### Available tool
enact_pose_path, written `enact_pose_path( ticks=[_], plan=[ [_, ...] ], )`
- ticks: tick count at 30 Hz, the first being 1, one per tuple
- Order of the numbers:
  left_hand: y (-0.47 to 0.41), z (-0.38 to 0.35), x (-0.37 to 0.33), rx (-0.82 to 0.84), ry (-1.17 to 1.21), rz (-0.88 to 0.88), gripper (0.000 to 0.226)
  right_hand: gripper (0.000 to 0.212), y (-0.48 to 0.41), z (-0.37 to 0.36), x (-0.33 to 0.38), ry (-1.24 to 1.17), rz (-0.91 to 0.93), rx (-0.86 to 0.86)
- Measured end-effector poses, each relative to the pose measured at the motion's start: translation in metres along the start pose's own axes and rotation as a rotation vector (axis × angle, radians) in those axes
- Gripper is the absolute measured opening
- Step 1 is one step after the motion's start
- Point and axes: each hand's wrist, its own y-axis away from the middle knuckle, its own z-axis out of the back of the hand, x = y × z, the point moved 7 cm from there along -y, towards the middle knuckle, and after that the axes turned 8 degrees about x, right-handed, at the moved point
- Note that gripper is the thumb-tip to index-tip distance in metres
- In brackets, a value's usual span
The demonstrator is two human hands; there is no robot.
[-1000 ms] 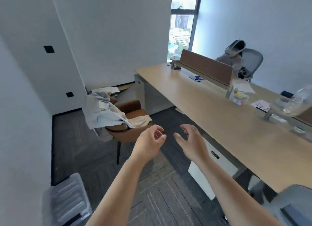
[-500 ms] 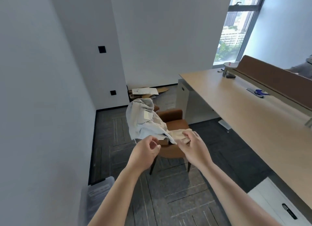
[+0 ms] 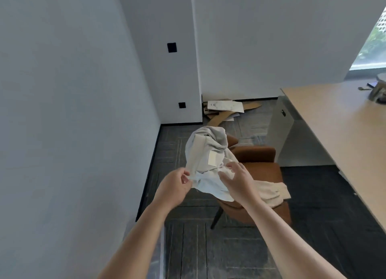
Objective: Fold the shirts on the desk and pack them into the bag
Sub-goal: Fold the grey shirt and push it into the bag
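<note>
In my fingers (image 3: 184,177) the shirts (image 3: 208,153) look like soft, matt cloth; beyond them I see a smooth brown chair (image 3: 259,168) and a matt wood desk (image 3: 344,128).

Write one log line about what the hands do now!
left hand: pinches edge of pale blue cloth shirt | right hand: touches grey crumpled shirt | both shirts: heaped on brown padded chair | folded: none yet
</note>
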Motion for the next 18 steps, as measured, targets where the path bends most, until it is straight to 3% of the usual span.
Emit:
enact_pose_path(
  ticks=[8,18],
  plan=[
    [-0.092,0.003,0.044,0.042,0.011,0.111,0.012,0.050,-0.101,-0.034,-0.010,0.045,-0.054,0.128],
    [-0.309,-0.025,0.094,0.245,0.013,0.058,0.039,0.046,-0.256,-0.088,-0.052,0.170,-0.277,0.105]
  ],
)
